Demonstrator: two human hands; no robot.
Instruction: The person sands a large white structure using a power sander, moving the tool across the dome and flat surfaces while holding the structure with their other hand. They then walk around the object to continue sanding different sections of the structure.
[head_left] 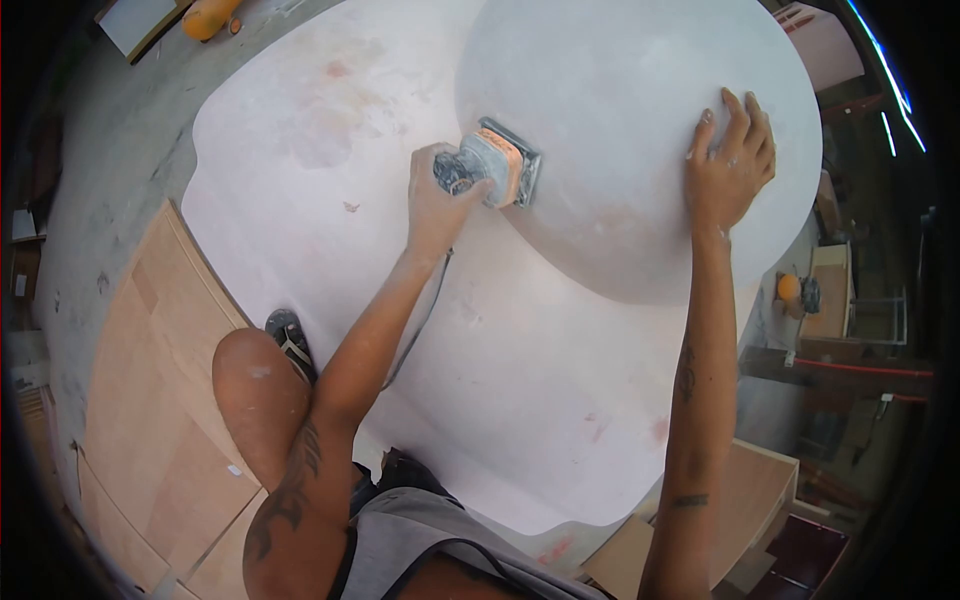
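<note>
Nearest, a bare knee (262, 390) bends over plywood panels (150, 400) beside a broad white moulded form (500, 400). Further up, the left hand (435, 205) is closed around a palm sander (492, 165), whose pad is pressed against the lower left flank of the form's rounded dome (610, 90). The right hand (728, 165) lies flat on the dome's right side, fingers spread and holding nothing.
</note>
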